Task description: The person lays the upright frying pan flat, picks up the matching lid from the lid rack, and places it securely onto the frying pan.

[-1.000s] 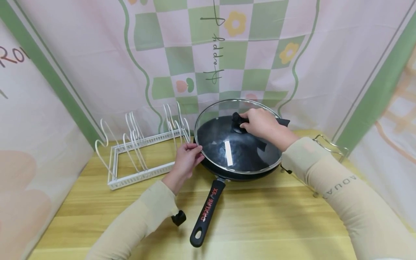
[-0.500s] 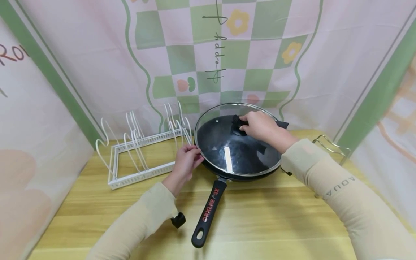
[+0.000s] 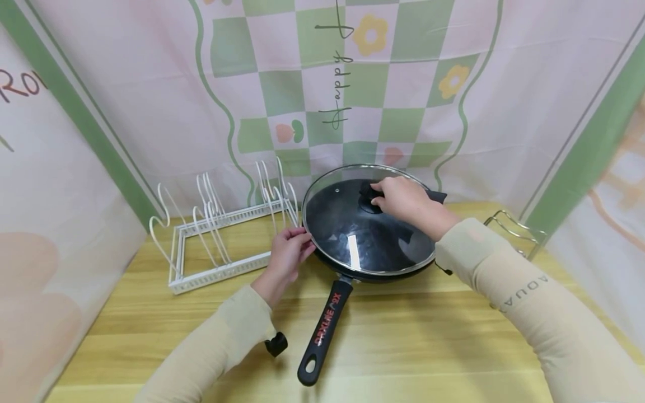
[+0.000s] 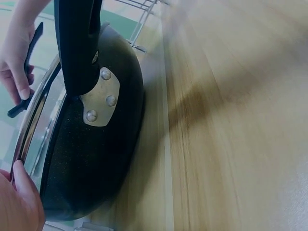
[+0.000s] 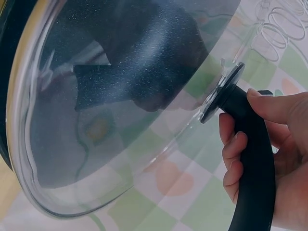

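A black frying pan [image 3: 326, 327] rests on the wooden table, its long handle pointing toward me. Over it lies a clear glass lid [image 3: 332, 246] with a metal rim. My right hand [image 3: 405, 200] grips the lid's black handle [image 5: 255, 163], fingers curled round it in the right wrist view. At the left edge, my left hand [image 3: 289, 252] pinches the lid's rim between thumb and fingers. In the left wrist view the thumb presses on the rim, and the lid stands partly apart from the pan body [image 4: 91, 163]. The pan's interior shows only through the glass.
Left of the pan stands a white rack [image 3: 221, 271] with upright wire dividers. A metal wire rack [image 3: 519, 229] sits at the right, partly hidden by my sleeve. Behind, a patterned cloth [image 3: 332, 84] hangs close to the pan.
The lid's far edge has come down toward the pan, along with my right hand on its handle. My left hand stays at the rim.
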`<action>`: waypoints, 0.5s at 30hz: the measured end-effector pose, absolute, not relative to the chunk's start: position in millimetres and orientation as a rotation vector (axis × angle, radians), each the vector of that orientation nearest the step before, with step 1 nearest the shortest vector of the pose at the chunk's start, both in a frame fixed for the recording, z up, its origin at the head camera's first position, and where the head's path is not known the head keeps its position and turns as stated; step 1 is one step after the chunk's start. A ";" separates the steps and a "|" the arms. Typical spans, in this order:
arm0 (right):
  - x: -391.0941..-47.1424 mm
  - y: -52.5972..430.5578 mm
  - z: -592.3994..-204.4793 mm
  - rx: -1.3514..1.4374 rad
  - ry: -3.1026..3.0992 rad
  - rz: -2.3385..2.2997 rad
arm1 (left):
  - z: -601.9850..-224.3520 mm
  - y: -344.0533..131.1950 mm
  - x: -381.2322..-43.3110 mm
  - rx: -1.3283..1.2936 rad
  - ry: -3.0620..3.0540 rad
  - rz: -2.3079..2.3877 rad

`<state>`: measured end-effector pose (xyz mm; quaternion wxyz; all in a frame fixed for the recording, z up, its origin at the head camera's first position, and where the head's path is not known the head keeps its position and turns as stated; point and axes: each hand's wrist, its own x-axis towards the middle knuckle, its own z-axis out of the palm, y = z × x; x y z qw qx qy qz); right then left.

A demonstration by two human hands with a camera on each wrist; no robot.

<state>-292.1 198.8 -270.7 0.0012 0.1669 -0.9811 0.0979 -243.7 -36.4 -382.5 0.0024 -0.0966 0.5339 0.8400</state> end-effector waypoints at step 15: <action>-297.6 197.1 -275.2 0.524 -3.127 0.320 | -379.6 -38.3 -241.7 -0.346 1.679 2.634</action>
